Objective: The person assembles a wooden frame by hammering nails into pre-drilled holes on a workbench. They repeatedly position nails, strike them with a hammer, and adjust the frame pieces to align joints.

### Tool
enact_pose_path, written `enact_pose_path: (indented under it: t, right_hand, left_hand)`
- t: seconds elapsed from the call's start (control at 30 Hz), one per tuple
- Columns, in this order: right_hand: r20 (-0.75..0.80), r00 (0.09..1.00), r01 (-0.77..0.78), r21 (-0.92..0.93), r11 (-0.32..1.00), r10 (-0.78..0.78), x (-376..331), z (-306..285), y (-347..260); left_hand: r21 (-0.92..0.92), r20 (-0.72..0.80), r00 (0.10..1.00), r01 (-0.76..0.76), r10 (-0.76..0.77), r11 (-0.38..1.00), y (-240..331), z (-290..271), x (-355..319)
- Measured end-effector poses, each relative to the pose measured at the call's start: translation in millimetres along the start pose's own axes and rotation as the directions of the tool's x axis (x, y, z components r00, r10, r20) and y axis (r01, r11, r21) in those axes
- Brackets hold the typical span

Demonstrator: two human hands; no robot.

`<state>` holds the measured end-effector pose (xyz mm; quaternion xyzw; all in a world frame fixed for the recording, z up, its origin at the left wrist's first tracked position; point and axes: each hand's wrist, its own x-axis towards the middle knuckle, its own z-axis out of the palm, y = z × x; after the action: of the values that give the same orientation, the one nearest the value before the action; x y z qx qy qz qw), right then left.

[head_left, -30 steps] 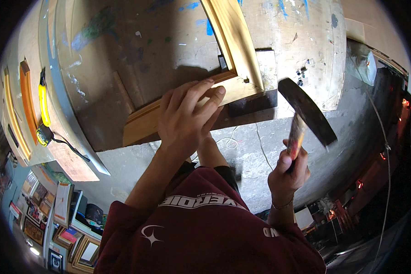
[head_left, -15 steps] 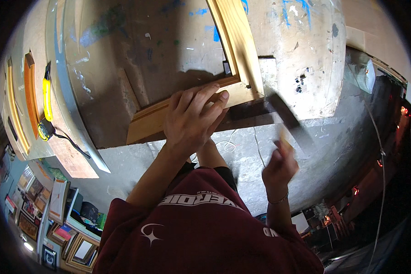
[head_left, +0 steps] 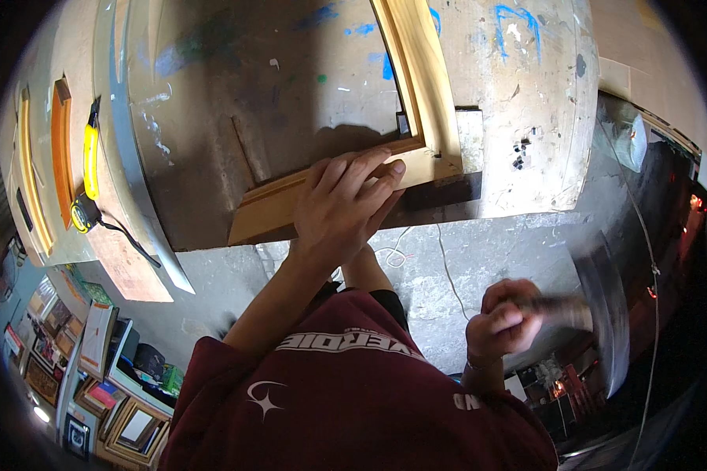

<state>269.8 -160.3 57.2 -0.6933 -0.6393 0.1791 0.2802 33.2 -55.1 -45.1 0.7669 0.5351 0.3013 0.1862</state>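
A light wooden frame point(head_left: 428, 78) lies on the worktable, its near right corner close to the table's edge. My left hand point(head_left: 339, 202) grips the frame's near rail, fingers over the top and thumb side hidden. Small dark marks show at the corner joint. My right hand point(head_left: 504, 323) is closed around the handle of a hammer point(head_left: 606, 314), held off the table's right front side, away from the frame. The hammer's head is smeared by motion. Under the corner lies a dark flat piece point(head_left: 440, 195).
On the paint-stained worktable point(head_left: 550, 94), a yellow utility knife point(head_left: 91, 161) and a tape measure point(head_left: 84, 213) lie left, beside wood strips point(head_left: 61, 149). Small black bits point(head_left: 520, 149) lie right of the frame. Shelves with picture frames point(head_left: 137, 428) stand lower left. A cord point(head_left: 656, 271) hangs right.
The hammer has swung from beside the frame's corner to the right and back toward me, with my right hand. My left hand stays on the frame; the whole view has shifted slightly.
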Motion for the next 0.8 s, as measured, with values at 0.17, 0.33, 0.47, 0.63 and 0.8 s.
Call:
enact_pose_path:
  t: [0.17, 0.33, 0.47, 0.63, 0.8]
  right_hand:
    - [0.287, 0.906, -0.275, -0.156, 0.949, 0.310, 22, 29, 1]
    - [-0.004, 0.998, 0.060, -0.022, 0.998, -0.060, 6, 25, 9]
    - [0.123, 0.981, -0.133, -0.111, 0.985, 0.147, 26, 30, -4]
    - [0.133, 0.990, 0.083, -0.242, 0.967, -0.052, 10, 34, 16]
    - [-0.036, 0.997, -0.072, -0.049, 0.996, 0.070, 18, 21, -15]
  left_hand:
    - [0.000, 0.012, 1.000, -0.015, 0.015, 1.000, -2, 2, 3]
    - [-0.010, 0.016, 1.000, -0.006, 0.006, 1.000, 1, -1, 4]
    - [0.014, 0.001, 1.000, -0.027, 0.027, 1.000, -2, 2, 4]
    - [-0.008, 0.000, 1.000, -0.029, 0.029, 1.000, -1, 2, 3]
    - [0.015, -0.007, 1.000, -0.009, 0.009, 1.000, 1, -2, 3]
